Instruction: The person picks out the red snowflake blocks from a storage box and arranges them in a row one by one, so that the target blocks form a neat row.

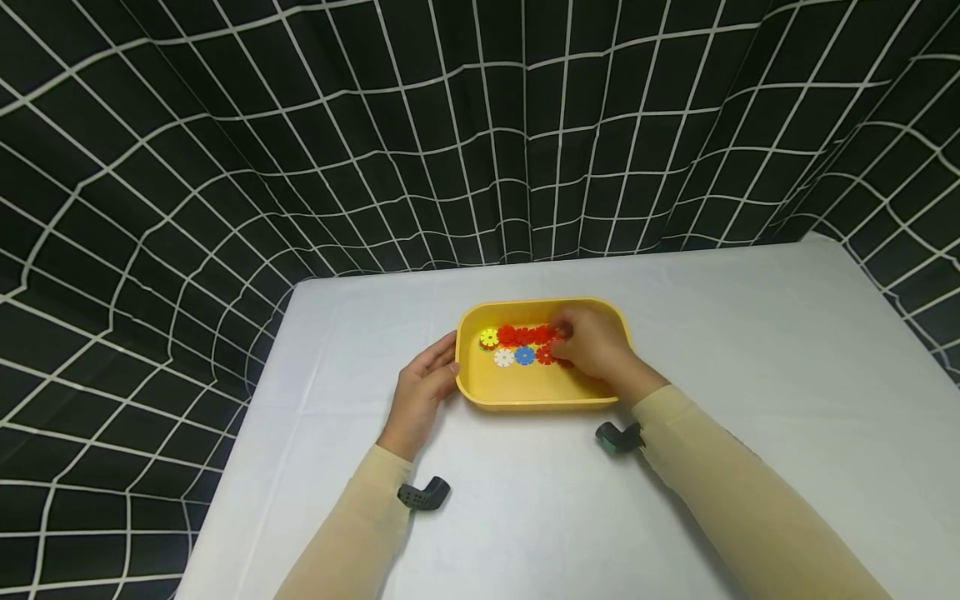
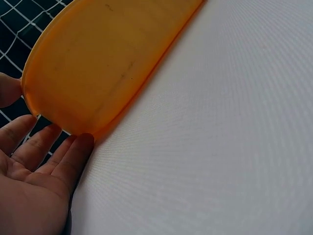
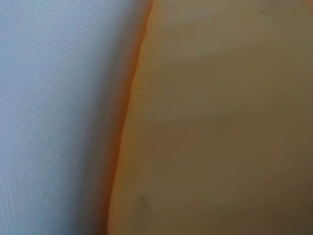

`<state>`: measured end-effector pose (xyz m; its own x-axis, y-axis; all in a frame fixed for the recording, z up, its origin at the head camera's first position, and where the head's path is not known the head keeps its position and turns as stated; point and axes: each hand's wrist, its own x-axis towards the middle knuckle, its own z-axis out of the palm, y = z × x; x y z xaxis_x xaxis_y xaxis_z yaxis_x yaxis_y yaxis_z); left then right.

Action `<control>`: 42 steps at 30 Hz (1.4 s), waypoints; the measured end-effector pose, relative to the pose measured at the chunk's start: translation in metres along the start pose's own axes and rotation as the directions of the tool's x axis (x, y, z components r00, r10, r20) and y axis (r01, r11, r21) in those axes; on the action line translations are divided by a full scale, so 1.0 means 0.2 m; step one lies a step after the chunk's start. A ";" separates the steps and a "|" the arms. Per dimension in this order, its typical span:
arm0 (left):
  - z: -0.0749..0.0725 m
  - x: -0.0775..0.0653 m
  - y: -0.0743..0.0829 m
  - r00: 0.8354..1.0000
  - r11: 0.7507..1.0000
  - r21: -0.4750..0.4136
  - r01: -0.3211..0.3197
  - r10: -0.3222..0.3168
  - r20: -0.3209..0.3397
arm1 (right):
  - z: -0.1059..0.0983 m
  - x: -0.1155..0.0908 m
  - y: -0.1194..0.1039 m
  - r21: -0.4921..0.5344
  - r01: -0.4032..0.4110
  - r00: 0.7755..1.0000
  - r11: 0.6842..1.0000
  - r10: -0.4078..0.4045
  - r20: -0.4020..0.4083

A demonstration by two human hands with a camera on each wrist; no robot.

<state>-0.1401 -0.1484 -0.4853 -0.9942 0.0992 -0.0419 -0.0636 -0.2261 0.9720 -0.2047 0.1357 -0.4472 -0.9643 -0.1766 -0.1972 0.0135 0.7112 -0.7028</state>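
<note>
A yellow plastic tray (image 1: 536, 405) sits on the white cloth. Inside it lie several small notched plastic discs: a cluster of red discs (image 1: 522, 336), a yellow disc (image 1: 489, 337), a white disc (image 1: 504, 357) and a blue disc (image 1: 524, 356). My left hand (image 1: 425, 385) rests against the outside of the tray's left end, its fingers spread along the wall and thumb tip at the rim. My right hand (image 1: 596, 343) reaches over the right side, with bent, blurred fingers among the red discs. I cannot tell whether it pinches one. The right wrist view shows only tray wall and cloth.
White cloth (image 1: 525, 500) covers the table around the tray. Black curtains with a white grid (image 1: 480, 150) hang behind the far edge and along both sides. A dark wrist device (image 1: 425, 494) is strapped on the left sleeve, another device (image 1: 618, 437) on the right.
</note>
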 end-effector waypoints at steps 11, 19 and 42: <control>0.00 0.00 0.00 1.000 1.000 0.012 0.001 -0.001 0.003 | -0.01 -0.01 0.00 0.067 0.005 1.000 0.998 -0.005 0.000; -0.01 0.00 0.00 1.000 1.000 0.016 -0.002 0.002 0.003 | -0.03 -0.01 -0.01 0.191 -0.009 0.999 0.981 0.015 -0.033; 0.01 0.00 -0.01 1.000 1.000 0.002 -0.003 0.003 -0.003 | -0.08 -0.05 -0.01 0.467 0.018 0.998 0.884 0.014 -0.065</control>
<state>-0.1398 -0.1464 -0.4866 -0.9947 0.0952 -0.0394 -0.0600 -0.2241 0.9727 -0.1998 0.1468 -0.4322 -0.9791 -0.1226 -0.1621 0.1178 0.3075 -0.9442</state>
